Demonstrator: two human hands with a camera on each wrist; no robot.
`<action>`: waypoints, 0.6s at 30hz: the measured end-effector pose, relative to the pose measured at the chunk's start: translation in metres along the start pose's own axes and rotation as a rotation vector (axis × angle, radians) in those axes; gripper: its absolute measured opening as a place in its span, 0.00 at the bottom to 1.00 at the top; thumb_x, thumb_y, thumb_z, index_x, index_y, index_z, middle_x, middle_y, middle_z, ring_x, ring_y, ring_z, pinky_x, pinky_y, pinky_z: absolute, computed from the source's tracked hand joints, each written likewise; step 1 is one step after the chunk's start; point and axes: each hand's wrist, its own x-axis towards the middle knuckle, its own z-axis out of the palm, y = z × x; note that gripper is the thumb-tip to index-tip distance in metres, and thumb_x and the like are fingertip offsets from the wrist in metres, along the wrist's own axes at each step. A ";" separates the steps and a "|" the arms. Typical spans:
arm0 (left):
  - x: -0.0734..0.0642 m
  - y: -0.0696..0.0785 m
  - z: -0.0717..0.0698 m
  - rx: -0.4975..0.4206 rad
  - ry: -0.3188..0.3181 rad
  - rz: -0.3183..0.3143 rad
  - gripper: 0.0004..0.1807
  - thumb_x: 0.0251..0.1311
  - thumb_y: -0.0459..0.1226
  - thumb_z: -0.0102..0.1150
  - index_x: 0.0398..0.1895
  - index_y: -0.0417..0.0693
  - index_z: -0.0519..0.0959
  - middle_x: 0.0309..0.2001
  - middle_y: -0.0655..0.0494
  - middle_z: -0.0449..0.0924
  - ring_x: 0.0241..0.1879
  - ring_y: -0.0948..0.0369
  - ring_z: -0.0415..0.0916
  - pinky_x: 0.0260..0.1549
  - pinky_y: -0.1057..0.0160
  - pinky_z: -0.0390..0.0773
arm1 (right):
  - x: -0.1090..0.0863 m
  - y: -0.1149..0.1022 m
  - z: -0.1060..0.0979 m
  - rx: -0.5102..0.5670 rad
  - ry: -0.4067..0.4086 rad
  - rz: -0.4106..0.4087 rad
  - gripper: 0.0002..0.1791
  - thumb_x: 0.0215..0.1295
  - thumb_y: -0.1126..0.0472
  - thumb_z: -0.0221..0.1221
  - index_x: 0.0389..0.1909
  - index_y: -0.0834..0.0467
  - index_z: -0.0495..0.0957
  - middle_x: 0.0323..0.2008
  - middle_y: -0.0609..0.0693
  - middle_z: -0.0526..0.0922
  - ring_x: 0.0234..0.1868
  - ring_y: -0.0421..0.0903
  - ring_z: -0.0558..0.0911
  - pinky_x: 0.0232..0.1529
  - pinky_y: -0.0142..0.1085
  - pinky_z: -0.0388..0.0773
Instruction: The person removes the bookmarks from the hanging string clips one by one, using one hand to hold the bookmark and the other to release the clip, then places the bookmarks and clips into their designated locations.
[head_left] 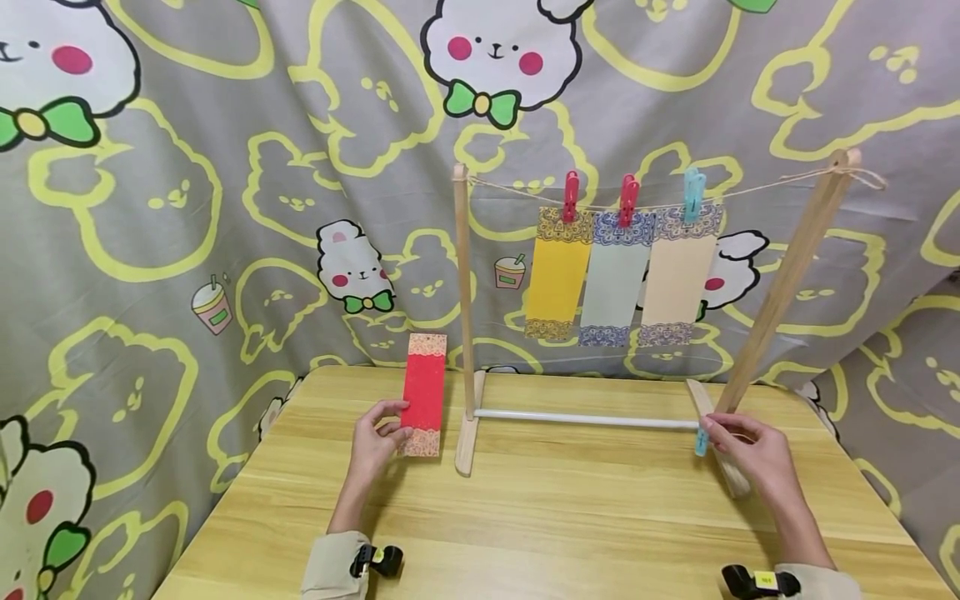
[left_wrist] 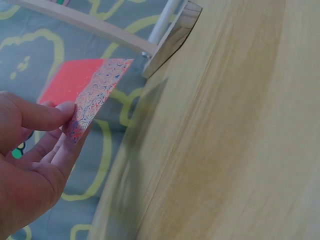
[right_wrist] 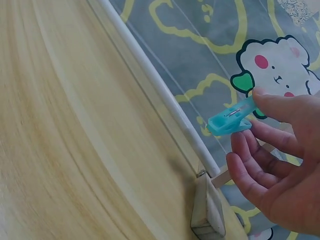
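Note:
My left hand (head_left: 378, 439) pinches a red paper card (head_left: 423, 392) with patterned ends, held upright above the table left of the wooden stand. In the left wrist view, thumb and fingers grip the card's patterned lower edge (left_wrist: 97, 95). Near the stand's right foot, my right hand (head_left: 757, 458) holds a light blue clothespin (right_wrist: 232, 116) between thumb and forefinger. On the string hang a yellow card (head_left: 557, 275), a pale grey-blue card (head_left: 615, 279) and a beige card (head_left: 681, 279). Two red clothespins (head_left: 571, 196) and a blue clothespin (head_left: 693, 194) fasten them.
The wooden stand has a left post (head_left: 464, 292), a thicker-looking right post (head_left: 783, 283) and a white crossbar (head_left: 585, 418) low between them. It stands on a wood-grain table (head_left: 570, 517). A grey cartoon-print curtain (head_left: 285, 108) hangs behind.

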 end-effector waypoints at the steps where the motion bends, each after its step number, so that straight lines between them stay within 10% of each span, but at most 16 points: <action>1: 0.000 0.000 0.000 0.005 -0.001 0.002 0.24 0.51 0.10 0.62 0.52 0.28 0.80 0.48 0.32 0.76 0.35 0.56 0.82 0.34 0.68 0.85 | 0.000 0.001 0.000 -0.014 -0.001 0.000 0.30 0.70 0.48 0.66 0.58 0.71 0.78 0.37 0.32 0.84 0.37 0.33 0.85 0.40 0.27 0.83; 18: -0.001 -0.006 0.001 0.062 -0.004 -0.031 0.24 0.50 0.11 0.64 0.52 0.30 0.81 0.48 0.34 0.78 0.39 0.51 0.82 0.36 0.68 0.84 | 0.000 0.006 -0.001 -0.136 -0.011 0.022 0.32 0.70 0.46 0.66 0.58 0.71 0.79 0.41 0.47 0.88 0.35 0.33 0.84 0.35 0.26 0.82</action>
